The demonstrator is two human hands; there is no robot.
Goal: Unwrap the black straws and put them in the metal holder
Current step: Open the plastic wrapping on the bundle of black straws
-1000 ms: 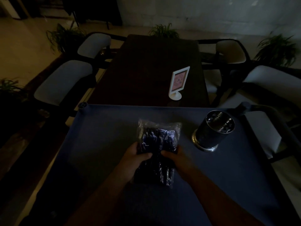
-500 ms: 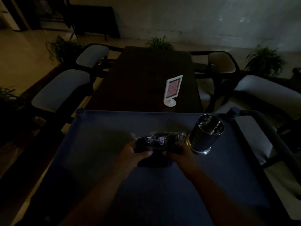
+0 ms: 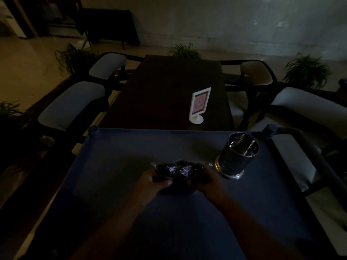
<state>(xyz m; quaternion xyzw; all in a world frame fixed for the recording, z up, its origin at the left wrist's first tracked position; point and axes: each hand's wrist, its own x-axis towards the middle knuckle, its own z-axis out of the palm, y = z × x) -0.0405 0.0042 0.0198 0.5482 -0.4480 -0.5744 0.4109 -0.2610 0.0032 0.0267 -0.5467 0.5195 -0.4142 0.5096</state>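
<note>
A crinkled clear packet of black straws (image 3: 179, 170) is gripped at its two ends over the blue table top (image 3: 116, 166), the left hand (image 3: 150, 184) being closed on its left end with the thumb laid across the front, and the right hand (image 3: 208, 182) being closed on its right end. The metal holder (image 3: 237, 155) is seen upright on the same top, just to the right of the packet and near the right hand, while a white sign stand (image 3: 199, 106) is set on the dark table (image 3: 159, 94) beyond
</note>
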